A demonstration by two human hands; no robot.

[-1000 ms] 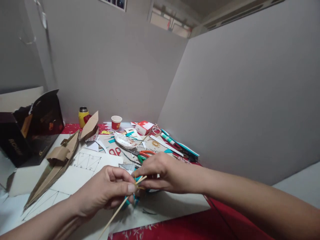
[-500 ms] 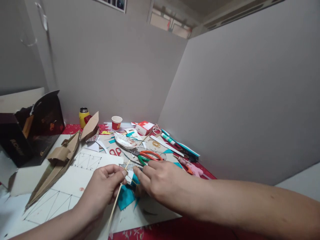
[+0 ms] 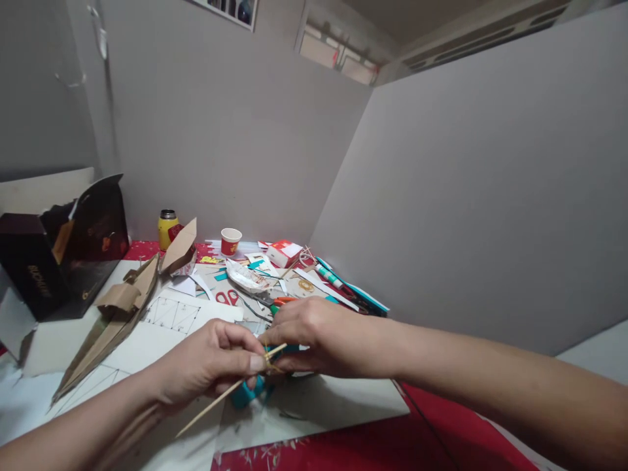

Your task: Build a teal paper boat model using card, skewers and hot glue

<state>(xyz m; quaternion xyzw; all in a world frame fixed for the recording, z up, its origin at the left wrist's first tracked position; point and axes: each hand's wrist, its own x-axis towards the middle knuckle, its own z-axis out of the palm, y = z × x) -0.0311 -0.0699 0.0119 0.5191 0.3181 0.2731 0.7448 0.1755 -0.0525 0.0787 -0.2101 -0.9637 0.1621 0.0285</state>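
Observation:
My left hand [image 3: 223, 356] pinches a thin bamboo stick [image 3: 210, 409] between thumb and fingers. The stick slants from lower left up to the right, its tip poking out past the thumb. Around it near that tip runs a thin yellow rubber band [image 3: 271, 367]. Close against this end, my right hand [image 3: 307, 333] has its fingers curled in on the band; its fingertips are partly hidden. Beneath the hands lies a teal piece [image 3: 246, 392], mostly covered. Scissors with orange and green handles [image 3: 284, 301] lie just behind my right hand.
A cardboard boat shape [image 3: 110, 327] lies left on paper with truss drawings [image 3: 171, 314]. Behind stand a dark box [image 3: 73, 255], a yellow bottle [image 3: 167, 232] and a red paper cup [image 3: 230, 242]. Paper scraps and a glue stick [image 3: 330, 273] clutter the back right. Grey panels [image 3: 235, 131] enclose the table.
The stick has swung to a flatter slant, and its banded end has moved right and down. My right hand has come in against it, now covering most of the scissors' handles.

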